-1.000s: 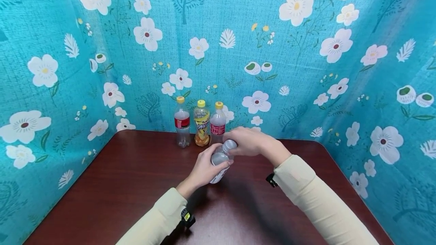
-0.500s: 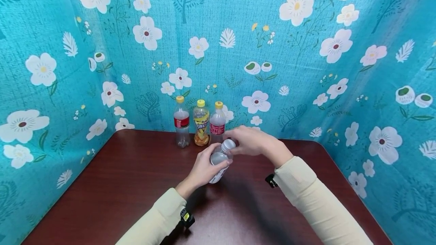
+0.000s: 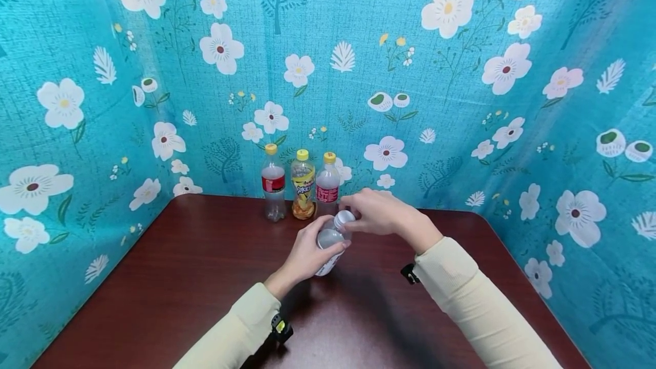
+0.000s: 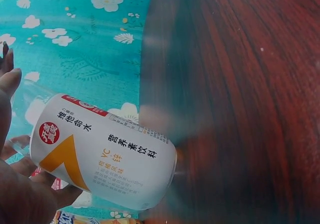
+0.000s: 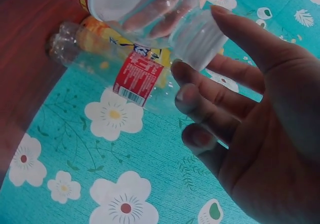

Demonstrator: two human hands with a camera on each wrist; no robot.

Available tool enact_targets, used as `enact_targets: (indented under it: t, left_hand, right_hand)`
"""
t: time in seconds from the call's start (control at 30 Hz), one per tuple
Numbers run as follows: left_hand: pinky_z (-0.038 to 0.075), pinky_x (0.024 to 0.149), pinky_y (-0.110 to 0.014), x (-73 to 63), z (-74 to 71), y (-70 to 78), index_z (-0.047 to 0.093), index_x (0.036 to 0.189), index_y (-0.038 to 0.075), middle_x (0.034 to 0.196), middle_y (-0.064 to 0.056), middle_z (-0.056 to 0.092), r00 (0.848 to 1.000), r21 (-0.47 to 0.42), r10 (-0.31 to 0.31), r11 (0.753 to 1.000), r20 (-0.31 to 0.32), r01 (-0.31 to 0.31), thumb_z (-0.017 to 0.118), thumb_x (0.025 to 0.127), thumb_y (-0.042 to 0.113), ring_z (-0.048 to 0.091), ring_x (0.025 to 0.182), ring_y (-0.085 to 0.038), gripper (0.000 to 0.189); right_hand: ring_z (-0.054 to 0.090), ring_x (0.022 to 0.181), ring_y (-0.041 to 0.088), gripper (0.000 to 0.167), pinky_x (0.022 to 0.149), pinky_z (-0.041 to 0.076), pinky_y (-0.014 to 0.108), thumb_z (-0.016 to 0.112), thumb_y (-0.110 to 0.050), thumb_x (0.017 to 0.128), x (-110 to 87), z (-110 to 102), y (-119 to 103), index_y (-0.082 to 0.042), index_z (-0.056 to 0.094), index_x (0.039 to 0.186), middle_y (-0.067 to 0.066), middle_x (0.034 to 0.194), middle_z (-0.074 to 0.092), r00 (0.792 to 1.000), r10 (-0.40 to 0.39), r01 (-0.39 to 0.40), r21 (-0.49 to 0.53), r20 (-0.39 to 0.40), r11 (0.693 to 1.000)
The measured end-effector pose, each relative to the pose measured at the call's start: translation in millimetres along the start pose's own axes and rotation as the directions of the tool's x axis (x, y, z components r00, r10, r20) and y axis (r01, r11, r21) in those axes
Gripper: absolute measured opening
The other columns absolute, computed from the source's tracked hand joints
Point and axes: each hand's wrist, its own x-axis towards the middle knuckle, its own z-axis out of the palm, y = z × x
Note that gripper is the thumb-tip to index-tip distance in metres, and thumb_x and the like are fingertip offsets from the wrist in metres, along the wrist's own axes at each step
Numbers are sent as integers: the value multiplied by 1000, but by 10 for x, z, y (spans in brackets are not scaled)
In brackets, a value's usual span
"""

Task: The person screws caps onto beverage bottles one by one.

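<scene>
A clear plastic drink bottle (image 3: pixel 327 271) with a white label is tilted slightly to the right over the table. My left hand (image 3: pixel 306 254) grips it around the upper body. The left wrist view shows the bottle's label (image 4: pixel 115 151) with dark lettering and an orange chevron. At the bottle's top is a whitish translucent cap (image 3: pixel 345 218). My right hand (image 3: pixel 384 212) pinches this cap between thumb and fingers; the right wrist view shows the ribbed cap (image 5: pixel 201 40) between them, with the other fingers loosely bent below.
Behind the hands stand a red-labelled bottle (image 3: pixel 274 184), a yellow-labelled bottle (image 3: pixel 303 187) and a pink-red-labelled bottle (image 3: pixel 327 193), all yellow-capped. They stand near the back edge of the dark red-brown table (image 3: pixel 205 278). A blue flowered curtain (image 3: pixel 328 95) surrounds the table's back and sides.
My right hand's fingers have shifted slightly around the cap. The left hand and the bottle stay almost in place, and the standing bottles have not moved.
</scene>
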Motion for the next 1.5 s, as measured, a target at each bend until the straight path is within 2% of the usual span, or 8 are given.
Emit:
enact_targets:
  t: [0.2,0.47,0.63,0.83,1.07,1.2,1.37,1.5]
  left_hand:
    - [59,83,-35,-12,7,-15,57,138,21,126,0,67,1000,-13,3,1000,15,-3,80,88,43,66,102,-17,59]
    - [58,85,-37,-11,10,-24,57,137,22,127,2,67,1000,-3,-3,1000,-2,3,80,88,44,65,104,-17,59]
    - [58,86,-38,-10,18,-33,56,138,22,127,1,67,1000,-16,6,1000,2,-6,80,89,43,66,105,-17,59]
    - [58,87,-38,-22,30,-45,57,138,21,126,1,67,1000,-15,18,1000,9,-17,80,88,43,66,105,-16,59]
    - [57,86,-37,-10,30,-45,58,136,21,123,2,68,999,-17,44,999,-13,-45,81,88,41,66,102,-14,58]
    - [57,84,-36,-12,23,-51,58,136,21,122,2,69,999,-18,46,999,-18,-46,81,88,43,67,101,-14,58]
    - [58,83,-36,-24,7,-42,58,137,22,124,2,68,999,-20,34,999,-17,-34,81,88,42,67,101,-15,58]
    - [58,81,-35,-24,3,-37,58,137,22,124,2,68,999,-14,33,999,-14,-33,80,88,43,67,100,-14,58]
  right_hand:
    - [48,56,11,33,48,36,28,72,-50,93,-13,46,7,-19,66,84,-4,61,52,998,55,-57,-61,-39,997]
    - [52,67,10,39,55,41,30,76,-39,92,-51,16,58,-22,66,126,-7,74,59,999,-34,34,-26,0,999]
    - [53,65,9,25,56,43,29,74,-34,95,-41,39,70,-22,67,115,-7,76,61,997,-75,75,5,22,997]
    - [52,60,10,18,52,42,30,72,-39,95,-24,54,1,-22,67,100,-7,69,59,1000,-10,10,-29,12,1000]
    - [56,67,10,24,55,46,32,76,-34,92,-12,1,-29,-26,68,113,-11,77,61,1000,-10,12,-68,30,998]
    - [55,65,10,18,55,45,30,76,-32,93,0,13,-9,-22,69,107,-8,75,62,999,-27,28,-29,35,999]
    - [50,56,10,27,50,40,26,75,-41,93,19,54,11,-15,69,101,-2,66,59,1000,3,-3,12,11,1000]
    - [49,55,8,28,49,38,26,75,-44,93,13,66,44,-18,69,101,-5,65,56,1000,-23,23,3,-14,1000]
